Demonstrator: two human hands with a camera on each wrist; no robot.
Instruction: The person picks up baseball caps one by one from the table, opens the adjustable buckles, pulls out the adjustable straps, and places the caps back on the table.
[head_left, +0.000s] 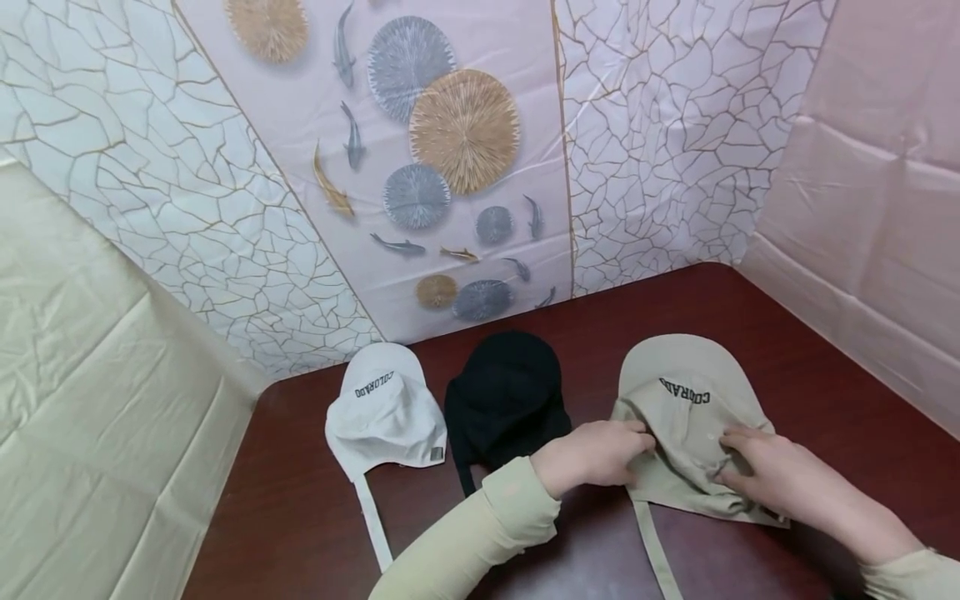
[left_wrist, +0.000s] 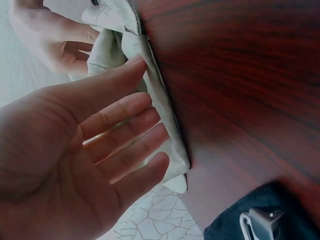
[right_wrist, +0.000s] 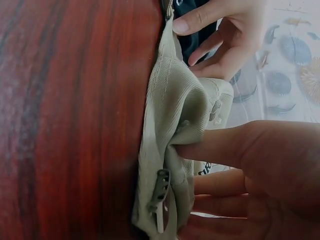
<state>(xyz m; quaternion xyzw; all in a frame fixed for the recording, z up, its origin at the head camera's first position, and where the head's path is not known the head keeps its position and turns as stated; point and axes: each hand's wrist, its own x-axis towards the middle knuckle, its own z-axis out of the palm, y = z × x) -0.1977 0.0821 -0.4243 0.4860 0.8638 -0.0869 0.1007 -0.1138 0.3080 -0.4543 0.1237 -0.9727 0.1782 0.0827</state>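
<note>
A beige cap (head_left: 686,425) with dark lettering lies on the right side of the table, its brim pointing away and its strap trailing toward me. Along the cap's left edge, my left hand (head_left: 600,454) touches the fabric; in the left wrist view its fingers (left_wrist: 127,150) are extended and spread. On the opposite side my right hand (head_left: 795,483) pinches a fold of the crown between thumb and fingers. The right wrist view shows that thumb pressing into the creased cloth, close to the metal buckle (right_wrist: 161,185). The undersides of the fingers are partly hidden.
To the left lie a black cap (head_left: 510,392) and, farther left, a white cap (head_left: 386,412) with a hanging strap. All rest on a dark red wooden table (head_left: 285,517). Patterned cloth (head_left: 480,250) hangs behind it, with plain cloth at both sides.
</note>
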